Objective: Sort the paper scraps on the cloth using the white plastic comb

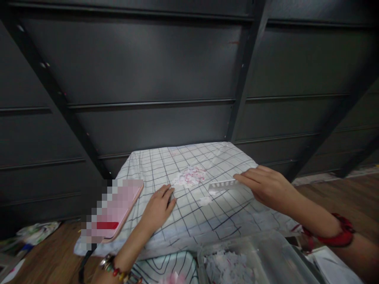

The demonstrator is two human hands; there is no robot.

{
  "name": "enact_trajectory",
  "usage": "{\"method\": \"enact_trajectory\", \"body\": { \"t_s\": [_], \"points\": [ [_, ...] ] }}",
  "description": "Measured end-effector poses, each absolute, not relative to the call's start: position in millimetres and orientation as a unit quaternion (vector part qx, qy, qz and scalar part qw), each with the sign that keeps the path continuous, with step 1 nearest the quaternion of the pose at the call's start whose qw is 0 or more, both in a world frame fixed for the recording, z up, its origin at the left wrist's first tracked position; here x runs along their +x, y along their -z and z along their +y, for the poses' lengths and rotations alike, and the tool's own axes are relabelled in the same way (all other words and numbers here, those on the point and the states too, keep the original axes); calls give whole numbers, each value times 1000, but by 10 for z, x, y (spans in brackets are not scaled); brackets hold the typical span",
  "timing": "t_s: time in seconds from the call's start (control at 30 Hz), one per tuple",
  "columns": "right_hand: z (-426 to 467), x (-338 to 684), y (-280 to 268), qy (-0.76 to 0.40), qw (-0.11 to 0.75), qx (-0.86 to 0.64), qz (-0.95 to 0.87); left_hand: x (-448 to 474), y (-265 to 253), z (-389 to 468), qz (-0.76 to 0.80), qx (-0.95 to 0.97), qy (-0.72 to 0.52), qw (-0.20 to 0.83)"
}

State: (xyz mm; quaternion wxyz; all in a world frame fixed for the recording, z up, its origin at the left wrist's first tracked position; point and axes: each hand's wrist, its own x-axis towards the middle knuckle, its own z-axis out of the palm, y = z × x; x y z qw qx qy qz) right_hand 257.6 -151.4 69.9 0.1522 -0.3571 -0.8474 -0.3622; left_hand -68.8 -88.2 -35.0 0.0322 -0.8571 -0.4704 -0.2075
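My right hand [262, 185] pinches one end of a flat grey strip with a row of pale round spots [223, 184]; its exact kind is unclear. The strip is low over a white cloth with dark grid lines [183, 225]. A small heap of thin white and pinkish pieces [191, 176] lies on the cloth, left of the strip. A few more white pieces [205, 201] are just below the strip's free end. My left hand [158, 207] rests on the cloth with its fingers loosely apart, holding nothing, close to the heap's lower left.
A pink phone or tablet [127, 209], partly pixelated, stands tilted at the left. In front, a clear plastic box [254, 256] contains many pale scraps [227, 268]. A patterned cloth [166, 264] lies beside it. Dark metal panels [154, 63] rise behind the cloth-covered surface.
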Motion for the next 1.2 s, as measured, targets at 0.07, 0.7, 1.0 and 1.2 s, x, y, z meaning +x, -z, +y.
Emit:
{"method": "enact_trajectory", "body": {
  "t_s": [0.07, 0.7, 1.0, 1.2],
  "points": [
    [-1449, 2521, -712, 375, 154, -354, -843, -689, 348, -882, -470, -856, 210, 35],
    [-1693, 2711, -441, 324, 213, -425, -818, -678, 353, -877, -469, -859, 204, 42],
    [-1588, 2519, -427, 259, 259, -407, -837, -667, 360, -868, -474, -858, 194, 44],
    [-1431, 2512, -419, 248, 269, -392, -844, -662, 341, -876, -479, -855, 196, 34]
  ]
}}
